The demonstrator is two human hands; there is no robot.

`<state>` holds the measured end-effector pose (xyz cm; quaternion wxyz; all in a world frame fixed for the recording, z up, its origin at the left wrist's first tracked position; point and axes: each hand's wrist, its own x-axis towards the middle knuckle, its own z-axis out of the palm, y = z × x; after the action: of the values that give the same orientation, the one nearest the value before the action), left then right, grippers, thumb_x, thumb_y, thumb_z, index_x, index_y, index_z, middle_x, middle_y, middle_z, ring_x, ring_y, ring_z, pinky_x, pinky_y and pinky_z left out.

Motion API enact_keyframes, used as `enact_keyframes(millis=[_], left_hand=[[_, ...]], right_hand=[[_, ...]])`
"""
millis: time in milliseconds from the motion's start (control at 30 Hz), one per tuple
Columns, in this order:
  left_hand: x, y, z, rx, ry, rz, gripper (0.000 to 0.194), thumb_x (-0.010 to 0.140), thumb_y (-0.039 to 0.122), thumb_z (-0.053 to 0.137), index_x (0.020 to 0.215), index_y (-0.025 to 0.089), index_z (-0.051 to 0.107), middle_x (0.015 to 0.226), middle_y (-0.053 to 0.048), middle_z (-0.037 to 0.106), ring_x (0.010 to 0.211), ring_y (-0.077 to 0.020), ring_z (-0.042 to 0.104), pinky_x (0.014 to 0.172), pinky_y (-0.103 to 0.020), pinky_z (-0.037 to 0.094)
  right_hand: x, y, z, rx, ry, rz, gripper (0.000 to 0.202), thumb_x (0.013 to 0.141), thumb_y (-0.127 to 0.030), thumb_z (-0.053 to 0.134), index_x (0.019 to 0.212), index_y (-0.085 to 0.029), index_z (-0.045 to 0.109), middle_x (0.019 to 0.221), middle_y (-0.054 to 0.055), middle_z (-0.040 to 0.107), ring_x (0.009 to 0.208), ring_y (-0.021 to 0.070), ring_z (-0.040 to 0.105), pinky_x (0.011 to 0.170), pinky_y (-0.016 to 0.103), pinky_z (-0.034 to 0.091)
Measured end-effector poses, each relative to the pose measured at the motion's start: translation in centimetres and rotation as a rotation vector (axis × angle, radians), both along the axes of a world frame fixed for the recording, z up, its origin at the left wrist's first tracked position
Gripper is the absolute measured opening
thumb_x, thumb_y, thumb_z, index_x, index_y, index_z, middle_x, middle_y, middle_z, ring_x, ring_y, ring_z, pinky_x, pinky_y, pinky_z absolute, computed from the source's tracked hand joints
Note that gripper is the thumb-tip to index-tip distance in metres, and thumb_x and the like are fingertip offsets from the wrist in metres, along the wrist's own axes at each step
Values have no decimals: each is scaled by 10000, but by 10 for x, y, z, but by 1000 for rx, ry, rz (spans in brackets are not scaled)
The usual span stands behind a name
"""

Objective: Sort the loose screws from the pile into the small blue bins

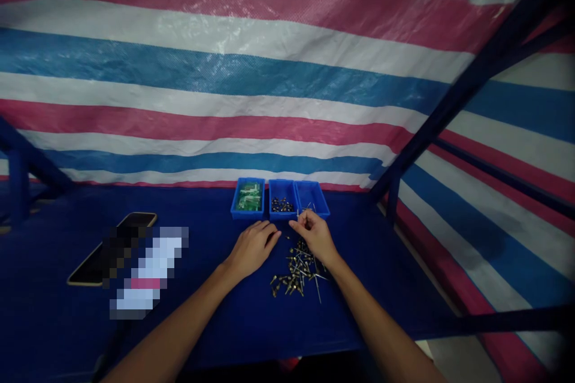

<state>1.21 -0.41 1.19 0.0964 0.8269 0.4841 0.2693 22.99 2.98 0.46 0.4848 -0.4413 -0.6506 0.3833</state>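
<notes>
Several small metal parts, some with long thin pins, lie in a loose pile (299, 269) on the blue table. My right hand (317, 236) is over the back of the pile, thumb and forefinger pinched on a small thin metal piece (297, 213) that points up. Left of the pile, my left hand (254, 246) rests near the table with its fingers bent together; anything under them is hidden. Behind my hands stand three blue bins: the left bin (248, 215) holds green pieces, the middle bin (282, 185) small metal parts, the right bin (312, 191) a few thin pins.
A dark phone (90, 263) lies on the left of the blue table (251, 329), beside a blurred pale object (155, 269). Blue frame bars (431, 125) rise at both sides. A striped sheet (224, 78) hangs behind the table.
</notes>
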Motion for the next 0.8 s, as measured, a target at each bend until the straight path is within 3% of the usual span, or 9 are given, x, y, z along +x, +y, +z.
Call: enact_keyframes(millis=[367,800], left_hand=[[1,0,-1,17,7,-4,364,1122,381,387,915,226,643,911,-33,676,885,-219,643,839,-375,511],[0,1,-2,15,-7,-17,351,1118,367,395,917,230,648,902,-31,671,884,-219,650,888,-387,511]], right_hand=[[1,-1,1,1,-6,11,420,884,-530,775,745,-228,519,695,-46,463,645,145,427,636,279,359],[0,-6,11,7,-81,42,397,1045,-550,529,874,-229,689,719,-2,596,674,181,543,657,296,415]])
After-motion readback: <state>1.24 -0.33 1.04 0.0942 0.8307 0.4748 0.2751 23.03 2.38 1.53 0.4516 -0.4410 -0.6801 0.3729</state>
